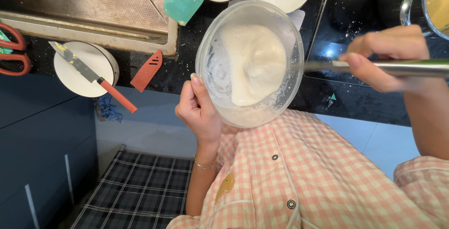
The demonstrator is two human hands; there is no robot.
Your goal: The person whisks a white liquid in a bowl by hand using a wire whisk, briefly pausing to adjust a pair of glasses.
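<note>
Countertop (355,100) of speckled black stone adjoins steel sink (84,9).

A pink-and-white checked shirt (299,173) with dark round buttons (291,204); a thin bracelet (204,165) circles the left wrist.

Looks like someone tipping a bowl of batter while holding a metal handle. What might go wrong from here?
The left hand grips the clear bowl by its rim alone, held off the counter edge and tilted, so the pale batter could slide out onto the checked shirt or the bowl could slip. The right hand holds a metal handle near the bowl; a knock could jolt it. A knife hangs off a small round board, easily bumped.
</note>
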